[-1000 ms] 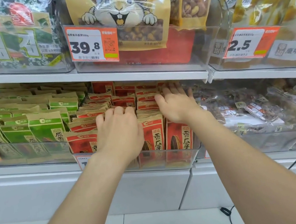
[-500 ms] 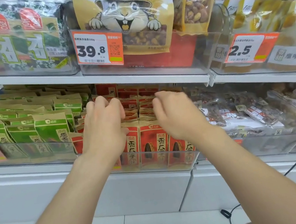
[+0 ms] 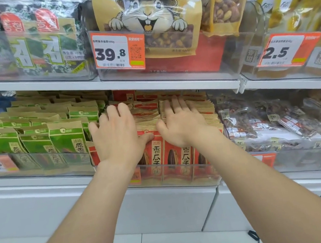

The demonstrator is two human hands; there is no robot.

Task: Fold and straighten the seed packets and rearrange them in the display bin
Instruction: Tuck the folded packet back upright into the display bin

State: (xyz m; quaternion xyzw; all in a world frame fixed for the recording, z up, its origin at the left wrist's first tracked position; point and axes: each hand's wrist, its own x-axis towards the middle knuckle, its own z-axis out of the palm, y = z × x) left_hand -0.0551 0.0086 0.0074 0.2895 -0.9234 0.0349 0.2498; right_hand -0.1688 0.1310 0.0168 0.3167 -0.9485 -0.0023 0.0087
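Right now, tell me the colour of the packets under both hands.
Red packets, tan tops; head view.

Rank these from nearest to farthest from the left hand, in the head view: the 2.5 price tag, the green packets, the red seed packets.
1. Red seed packets: directly under the left hand, touched.
2. Green packets: just to its left, in the neighbouring bin.
3. 2.5 price tag: upper shelf, far right.
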